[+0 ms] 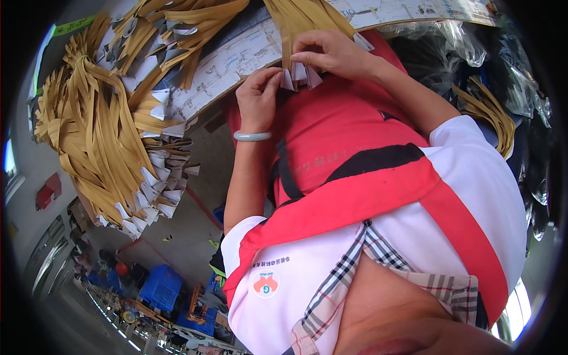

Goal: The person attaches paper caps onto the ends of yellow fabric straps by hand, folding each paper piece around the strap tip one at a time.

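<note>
At the table edge I am handling a bundle of long, flat tan strips (307, 22) with white ends (300, 73) that hang over my red apron. My left hand (258, 99), with a pale bangle on its wrist, pinches thumb and forefinger together at the outermost white end. Just above those ends, my right hand (334, 54) closes its thumb and fingers on the strips from the other side. Its fingertips partly cover where the tan part meets the white.
A large tied bundle of tan strips (97, 130) hangs off the table's left side. Several looser strips (204, 23) lie on the worn white tabletop (236, 56). Clear plastic wrapping (461, 44) and another tan bundle (494, 115) are at the right. A blue crate (161, 288) stands lower left.
</note>
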{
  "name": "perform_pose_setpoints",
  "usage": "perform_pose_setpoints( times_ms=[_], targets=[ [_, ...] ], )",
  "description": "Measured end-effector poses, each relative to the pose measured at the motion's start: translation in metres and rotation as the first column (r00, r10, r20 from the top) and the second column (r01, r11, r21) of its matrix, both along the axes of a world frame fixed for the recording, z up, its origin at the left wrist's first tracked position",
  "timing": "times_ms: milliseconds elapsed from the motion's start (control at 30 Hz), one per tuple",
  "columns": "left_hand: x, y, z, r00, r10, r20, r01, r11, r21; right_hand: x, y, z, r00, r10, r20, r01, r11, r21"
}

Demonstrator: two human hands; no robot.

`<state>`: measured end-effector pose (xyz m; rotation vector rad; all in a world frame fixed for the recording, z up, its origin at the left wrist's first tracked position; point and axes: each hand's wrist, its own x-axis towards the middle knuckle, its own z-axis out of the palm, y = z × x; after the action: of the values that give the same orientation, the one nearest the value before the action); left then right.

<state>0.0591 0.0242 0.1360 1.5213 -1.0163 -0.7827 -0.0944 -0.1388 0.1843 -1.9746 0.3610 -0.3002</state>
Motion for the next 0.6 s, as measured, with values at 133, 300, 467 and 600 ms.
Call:
perform_pose_setpoints(
  times_ms=[133, 300, 467, 600],
  targets=[
    [-0.018, -0.001, -0.004, 0.904, -0.035, 0.426, -0.057, 0.978, 0.202, -0.006, -0.002, -0.011, 0.998, -0.006, -0.067, 0.003, 0.999, -0.051],
    [0.021, 0.018, -0.003, 0.948, 0.090, -0.306, -0.021, 0.975, 0.221, -0.005, 0.007, -0.004, 1.000, 0.020, -0.006, -0.021, 0.996, -0.090],
    [0.043, 0.036, 0.017, 0.857, 0.181, -0.483, -0.066, 0.967, 0.245, -0.004, 0.009, -0.010, 1.000, 0.003, -0.003, -0.003, 0.999, 0.034],
    [0.017, 0.022, 0.026, 0.723, 0.110, -0.682, -0.020, 0.990, 0.139, 0.017, 0.037, -0.005, 0.976, 0.053, 0.210, -0.044, 0.998, -0.046]
  ],
)
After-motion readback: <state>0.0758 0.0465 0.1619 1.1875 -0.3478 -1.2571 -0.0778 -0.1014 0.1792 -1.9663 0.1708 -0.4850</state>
